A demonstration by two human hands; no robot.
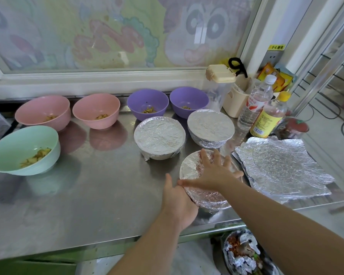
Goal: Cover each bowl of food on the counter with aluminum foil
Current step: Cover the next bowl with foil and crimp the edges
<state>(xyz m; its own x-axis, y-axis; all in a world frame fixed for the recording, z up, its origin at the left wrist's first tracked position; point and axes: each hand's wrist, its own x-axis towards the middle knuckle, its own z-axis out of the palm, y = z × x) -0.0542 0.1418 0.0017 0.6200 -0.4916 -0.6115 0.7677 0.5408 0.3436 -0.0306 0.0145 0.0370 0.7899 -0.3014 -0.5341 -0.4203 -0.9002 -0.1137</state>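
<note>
A foil-wrapped bowl (191, 169) sits near the counter's front edge. My right hand (214, 171) lies flat on its foil top with fingers spread. My left hand (179, 201) cups the bowl's near left side, fingers hidden under the foil rim. Two more foil-covered bowls (159, 136) (211, 125) stand behind it. Uncovered bowls with food stand further back and left: two pink (43, 111) (96, 110), two purple (147, 103) (188, 100) and one mint green (24, 149). Loose foil sheets (280, 167) lie stacked to the right.
Two bottles (254, 104) (270, 118), a cream lidded jar (219, 80) and a cream holder (234, 102) crowd the back right corner. A red tomato-shaped lid (297, 126) sits beside them. Below the steel counter (87, 195) front edge, a bin holds crumpled foil (242, 253).
</note>
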